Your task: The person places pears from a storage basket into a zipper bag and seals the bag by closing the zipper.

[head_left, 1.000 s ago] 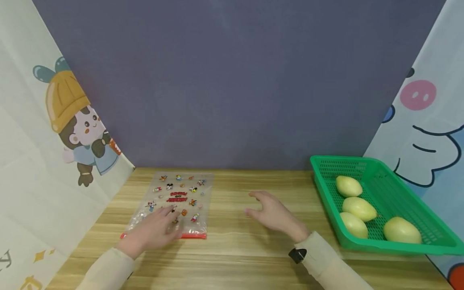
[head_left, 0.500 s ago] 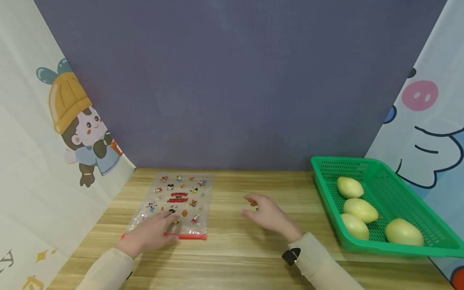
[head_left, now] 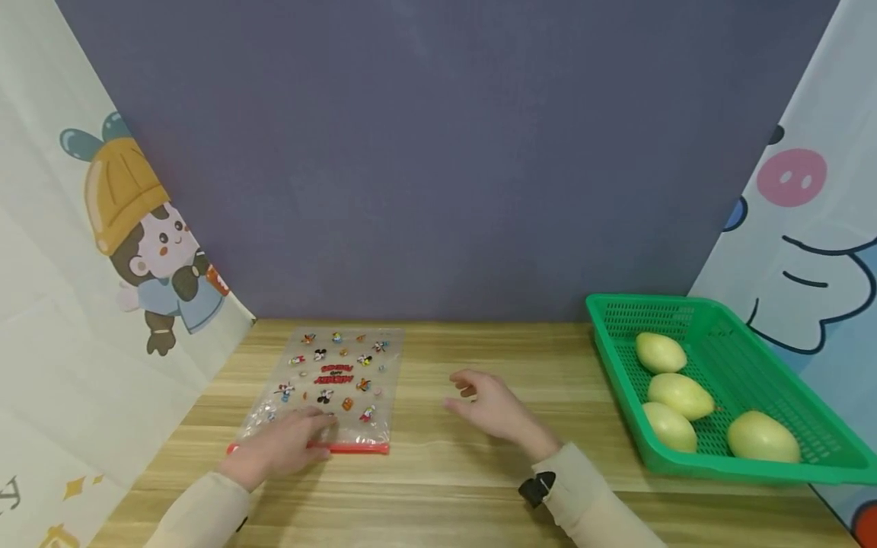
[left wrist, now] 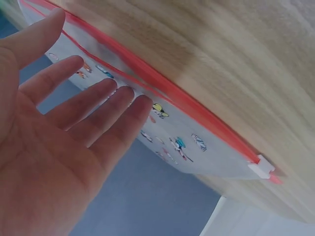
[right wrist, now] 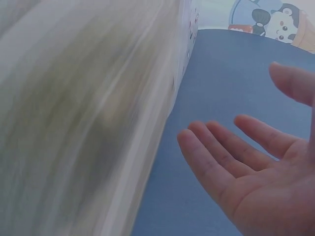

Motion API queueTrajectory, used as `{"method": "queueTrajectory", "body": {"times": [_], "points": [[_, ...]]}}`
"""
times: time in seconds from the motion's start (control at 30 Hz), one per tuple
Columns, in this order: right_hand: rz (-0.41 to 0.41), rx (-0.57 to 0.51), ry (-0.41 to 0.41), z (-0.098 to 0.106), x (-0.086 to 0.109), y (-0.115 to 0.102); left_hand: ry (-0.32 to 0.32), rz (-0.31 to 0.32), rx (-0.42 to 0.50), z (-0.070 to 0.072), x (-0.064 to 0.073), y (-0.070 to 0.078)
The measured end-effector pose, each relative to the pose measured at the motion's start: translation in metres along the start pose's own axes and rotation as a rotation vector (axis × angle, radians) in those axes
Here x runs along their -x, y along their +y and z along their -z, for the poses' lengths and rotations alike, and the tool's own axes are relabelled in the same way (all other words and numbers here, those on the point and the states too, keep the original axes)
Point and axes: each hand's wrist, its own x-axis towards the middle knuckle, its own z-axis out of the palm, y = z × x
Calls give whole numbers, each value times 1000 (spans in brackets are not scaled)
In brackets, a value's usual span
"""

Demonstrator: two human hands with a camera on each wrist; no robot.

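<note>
A clear zip bag (head_left: 370, 388) printed with cartoon figures lies flat on the wooden table, its red zip edge (head_left: 359, 448) toward me. My left hand (head_left: 284, 444) hovers over the near left part of the bag with relaxed fingers and holds nothing. In the left wrist view the palm (left wrist: 54, 162) faces the camera, and a white slider (left wrist: 262, 167) sits at one end of the red zip. To the right of the bag, my right hand (head_left: 495, 407) is above bare table, its fingers loosely bent and nothing in them. The right wrist view shows its fingers (right wrist: 206, 162) apart from the bag.
At the right stands a green basket (head_left: 747, 335) with several pale yellow, mango-like fruits (head_left: 680, 396) inside. A dark blue-grey panel (head_left: 425, 167) rises behind the wooden table (head_left: 425, 502). Printed cloths (head_left: 55, 320) hang on both sides.
My right hand has moved left toward the bag. My left hand has drawn back slightly toward the red zip edge. The bag and basket stay put.
</note>
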Motion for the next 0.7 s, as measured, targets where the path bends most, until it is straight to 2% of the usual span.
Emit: {"method": "queueTrajectory", "body": {"times": [0.27, 0.53, 0.7], "points": [[2, -29, -43, -13, 0, 2, 8, -1, -3, -3, 2, -3], [-14, -79, -76, -23, -1, -5, 48, -67, -5, -4, 1, -5], [-21, -76, -72, -31, -2, -8, 85, -76, -6, -5, -3, -5]]}}
